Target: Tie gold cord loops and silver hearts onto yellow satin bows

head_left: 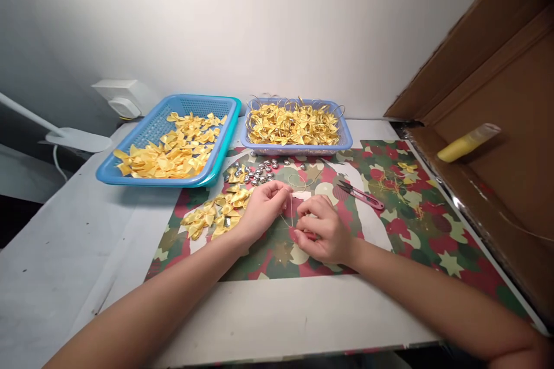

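Between my hands runs a thin gold cord (291, 210), its far part curling loosely on the patterned sheet. My left hand (269, 204) pinches the cord between thumb and forefinger. Curled fingers on my right hand (321, 228) close on the cord's lower part, and its exact hold there is partly hidden. Left of my left hand lie several yellow ribbon bows (216, 213). Just beyond it are scattered silver bells (262, 172). A pair of thread snips (361, 195) with pink handles rests to the right, beyond my right hand.
A blue basket (142, 127) at back left holds loose yellow bows; a second basket (294, 151) holds bows with gold cords. Cord scraps (393, 184) lie at right. Cardboard (497, 81) walls the right side, with a yellow tube (467, 143) on it. A lamp base (78, 139) stands left.
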A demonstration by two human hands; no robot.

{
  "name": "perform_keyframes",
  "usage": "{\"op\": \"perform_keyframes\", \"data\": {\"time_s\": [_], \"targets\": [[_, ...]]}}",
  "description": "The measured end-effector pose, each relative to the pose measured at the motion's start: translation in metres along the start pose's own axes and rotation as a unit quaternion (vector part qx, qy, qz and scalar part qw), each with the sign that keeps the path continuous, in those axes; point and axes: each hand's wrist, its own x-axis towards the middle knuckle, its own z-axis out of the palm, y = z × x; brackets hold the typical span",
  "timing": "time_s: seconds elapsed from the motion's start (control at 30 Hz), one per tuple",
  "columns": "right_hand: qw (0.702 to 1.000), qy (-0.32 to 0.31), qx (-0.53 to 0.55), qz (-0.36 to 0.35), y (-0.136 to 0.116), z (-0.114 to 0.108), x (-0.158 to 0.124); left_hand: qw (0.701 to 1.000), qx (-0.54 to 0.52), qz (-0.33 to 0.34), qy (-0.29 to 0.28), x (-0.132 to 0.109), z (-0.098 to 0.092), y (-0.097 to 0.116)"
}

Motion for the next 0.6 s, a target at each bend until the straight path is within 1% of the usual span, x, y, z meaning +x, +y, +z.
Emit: {"op": "perform_keyframes", "data": {"time_s": [0.1, 0.2, 0.3, 0.4, 0.5, 0.6], "targets": [[1.0, 0.005, 0.009, -0.018, 0.0, -0.001, 0.001, 1.0, -0.014, 0.026, 0.008, -0.002, -0.002, 0.006], [0.999, -0.015, 0.009, -0.043, -0.003, -0.006, 0.005, 0.998, -0.03, 0.058, 0.022, -0.003, -0.006, 0.016], [0.996, -0.041, -0.015, -0.074, -0.008, -0.013, 0.012, 0.995, -0.038, 0.092, 0.03, -0.005, -0.014, 0.025], [0.991, -0.046, -0.057, -0.11, -0.013, -0.02, 0.018, 0.99, -0.057, 0.124, 0.031, -0.009, -0.02, 0.032], [0.985, -0.051, -0.098, -0.133, -0.016, -0.026, 0.022, 0.985, -0.104, 0.136, 0.01, -0.015, -0.023, 0.039], [0.982, -0.054, -0.122, -0.136, -0.019, -0.029, 0.025, 0.979, -0.162, 0.116, -0.032, -0.023, -0.022, 0.047]]}}
